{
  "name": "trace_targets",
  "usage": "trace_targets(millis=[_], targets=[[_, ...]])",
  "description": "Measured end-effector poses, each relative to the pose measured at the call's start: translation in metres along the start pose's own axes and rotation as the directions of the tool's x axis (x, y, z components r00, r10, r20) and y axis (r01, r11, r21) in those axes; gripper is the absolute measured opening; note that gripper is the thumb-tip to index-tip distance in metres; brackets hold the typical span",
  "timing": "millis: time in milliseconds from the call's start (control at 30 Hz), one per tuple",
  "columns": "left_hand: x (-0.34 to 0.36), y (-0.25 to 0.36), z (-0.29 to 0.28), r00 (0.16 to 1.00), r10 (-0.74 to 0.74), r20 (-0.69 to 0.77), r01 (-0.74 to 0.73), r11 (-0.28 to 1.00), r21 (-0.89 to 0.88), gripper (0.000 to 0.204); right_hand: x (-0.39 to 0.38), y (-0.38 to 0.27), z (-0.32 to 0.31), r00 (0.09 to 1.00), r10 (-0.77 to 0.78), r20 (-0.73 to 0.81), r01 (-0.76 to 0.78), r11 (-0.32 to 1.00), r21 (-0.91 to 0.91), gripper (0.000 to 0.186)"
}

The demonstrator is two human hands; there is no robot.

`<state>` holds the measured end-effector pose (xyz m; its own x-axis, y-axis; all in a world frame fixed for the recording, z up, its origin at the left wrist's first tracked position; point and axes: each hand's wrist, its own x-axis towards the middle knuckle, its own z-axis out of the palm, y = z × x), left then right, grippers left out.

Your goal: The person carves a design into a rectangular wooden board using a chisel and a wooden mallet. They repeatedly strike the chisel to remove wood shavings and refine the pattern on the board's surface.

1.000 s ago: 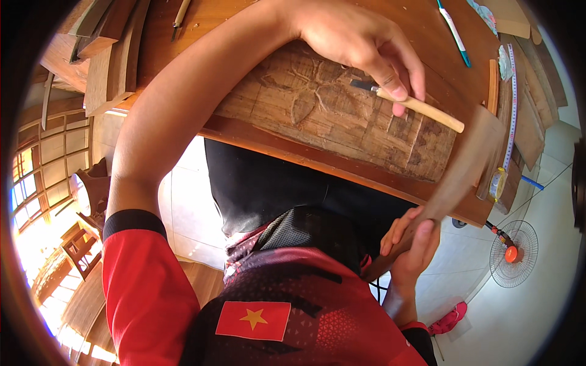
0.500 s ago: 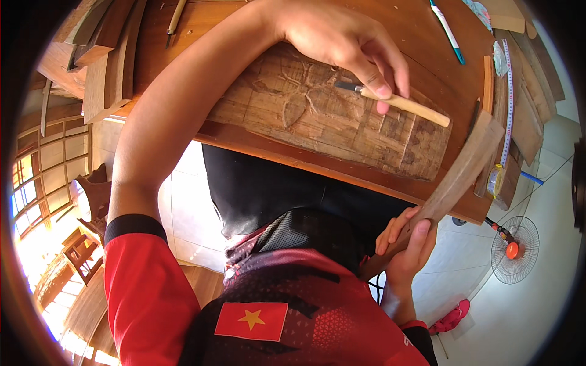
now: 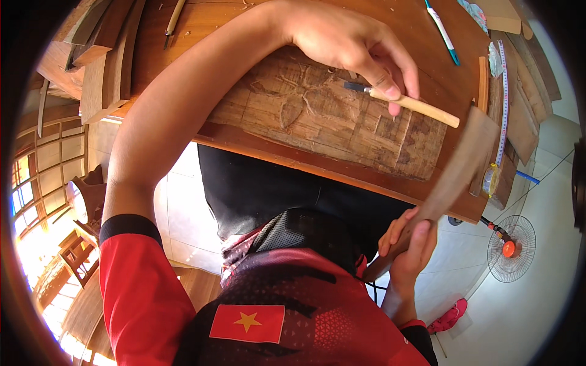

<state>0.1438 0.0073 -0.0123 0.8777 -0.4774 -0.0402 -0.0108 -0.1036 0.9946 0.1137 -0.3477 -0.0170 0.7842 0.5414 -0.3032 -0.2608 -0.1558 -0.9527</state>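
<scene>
Over the far side of the carved wooden board (image 3: 342, 131), my left hand (image 3: 360, 58) pinches a wood chisel (image 3: 421, 108) by its pale handle. The chisel lies nearly level, its dark blade pointing left and its handle end to the right. Whether the blade touches the board I cannot tell. Lower right, my right hand (image 3: 410, 244) grips a long flat wooden club (image 3: 458, 168), fingers wrapped round its narrow end. Its wide end slants up and away past the board's right end, slightly blurred. Raised leaf-like shapes and grooves show on the board; my left forearm hides part of it.
Another chisel (image 3: 174, 23) lies at the table's far left, near stacked planks (image 3: 107, 79). A white-and-teal marker (image 3: 442, 33) is at the far right. A tape measure (image 3: 490, 180) stretches along planks at the right edge. A fan (image 3: 511, 248) stands beyond the table.
My left hand and the chisel have shifted slightly right and nearer. The club's wide end has swung a little to the left, toward the chisel's handle end.
</scene>
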Motion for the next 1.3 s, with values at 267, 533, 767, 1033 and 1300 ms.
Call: trace_targets(millis=[267, 533, 767, 1033, 1300], targets=[[0.003, -0.003, -0.018, 0.984, 0.067, 0.168, -0.081, 0.994, 0.077, 0.033, 0.003, -0.009, 0.006, 0.995, 0.098, 0.015, -0.097, 0.995, -0.021, 0.036], [-0.003, -0.002, -0.02, 0.982, 0.089, 0.168, -0.096, 0.995, 0.036, 0.035, 0.004, -0.005, 0.009, 0.999, 0.04, 0.008, -0.04, 0.999, 0.036, 0.036], [0.001, -0.008, -0.02, 0.981, 0.081, 0.178, -0.09, 0.995, 0.046, 0.032, 0.005, -0.007, 0.013, 0.995, 0.085, 0.05, -0.085, 0.996, 0.005, 0.04], [-0.002, -0.007, -0.022, 0.973, 0.109, 0.204, -0.121, 0.992, 0.046, 0.032, 0.006, -0.001, 0.017, 0.999, 0.033, -0.003, -0.033, 0.999, 0.03, 0.04], [-0.003, -0.004, -0.024, 0.974, 0.088, 0.21, -0.109, 0.99, 0.09, 0.032, 0.005, 0.0, 0.02, 1.0, -0.007, -0.026, 0.008, 0.999, 0.032, 0.039]])
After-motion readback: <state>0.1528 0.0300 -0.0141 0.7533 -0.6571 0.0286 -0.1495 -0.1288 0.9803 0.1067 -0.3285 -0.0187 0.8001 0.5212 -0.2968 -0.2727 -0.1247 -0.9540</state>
